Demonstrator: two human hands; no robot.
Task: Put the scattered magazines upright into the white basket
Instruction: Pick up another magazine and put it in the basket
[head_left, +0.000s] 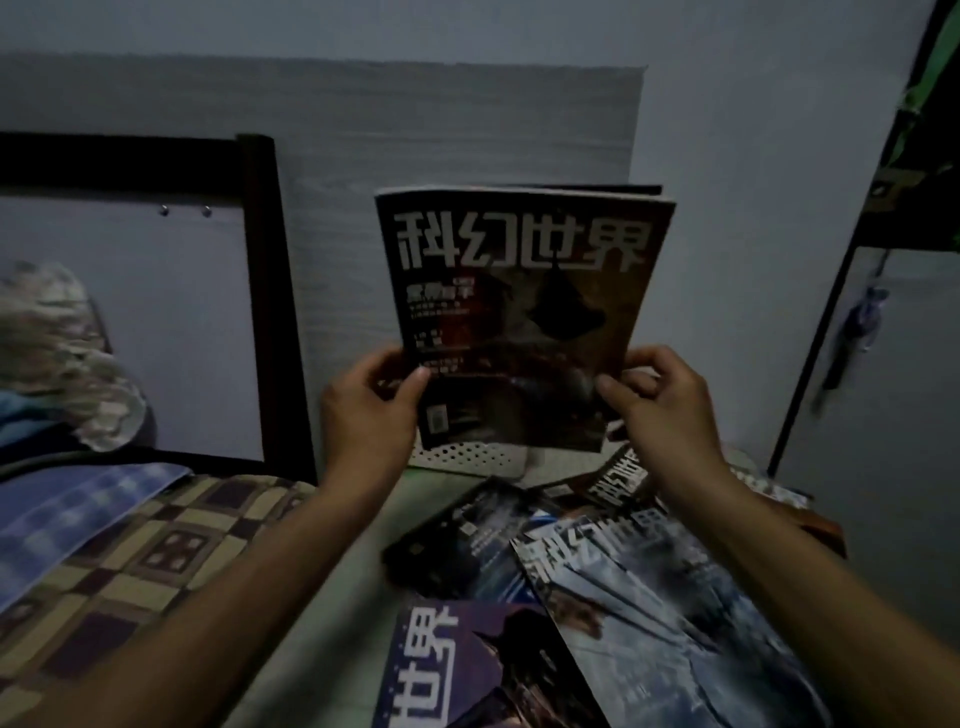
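Gripping one upright magazine (519, 312) over the white basket (467, 460), left hand (363, 410) and right hand (660, 410) pinch its lower corners. Several scattered magazines (649, 597) remain on the table (332, 597) at lower center.

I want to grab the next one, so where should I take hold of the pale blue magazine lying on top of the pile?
Take the pale blue magazine by its free near-left edge, coming from the left: it lies flat on top, and that edge overhangs the purple magazine, giving fingers room underneath.
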